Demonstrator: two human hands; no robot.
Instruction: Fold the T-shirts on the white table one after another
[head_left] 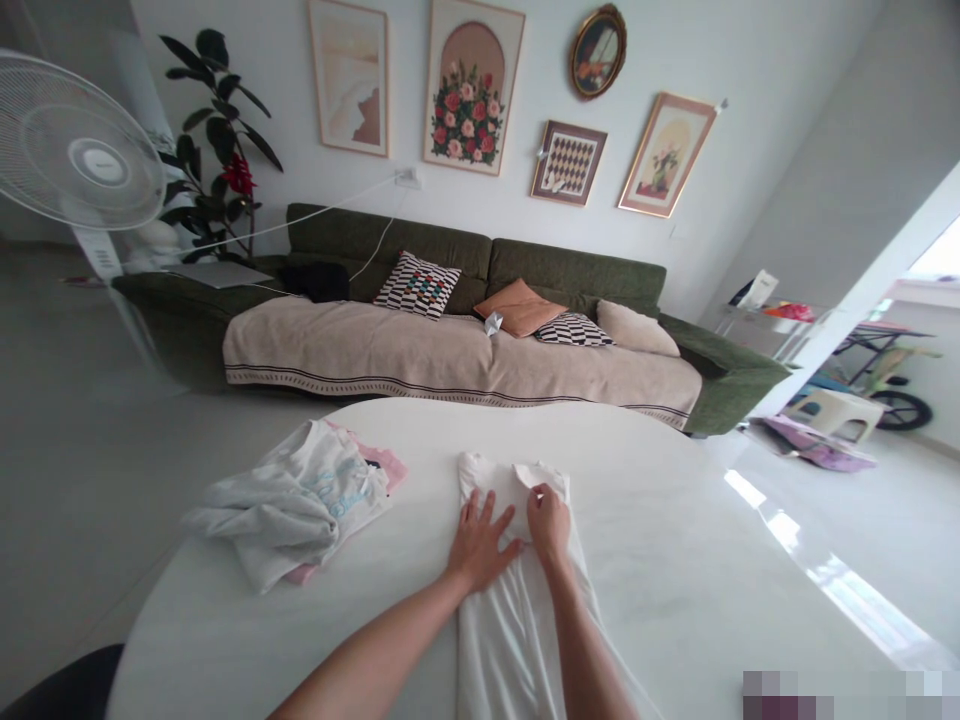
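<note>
A white garment [491, 625] lies stretched lengthwise on the white table, its far end between and beyond my hands. My left hand [482, 545] rests flat on the cloth with its fingers spread. Just to the right, my right hand [549, 520] is closed, pinching a raised edge of the garment near its far end. The garment's near end runs out of the bottom of the view. On the left of the table lies a loose heap of clothes: a light grey garment [274, 515] with pale blue lettering on top, and a pink one [390, 465] showing from beneath.
The rounded white table [675, 560] fills the foreground. Behind it stands a green sofa [577, 262] with a beige cover and cushions. A white fan [101, 165] is at the left, beside a plant [221, 140]. A blurred-out patch covers the lower right corner.
</note>
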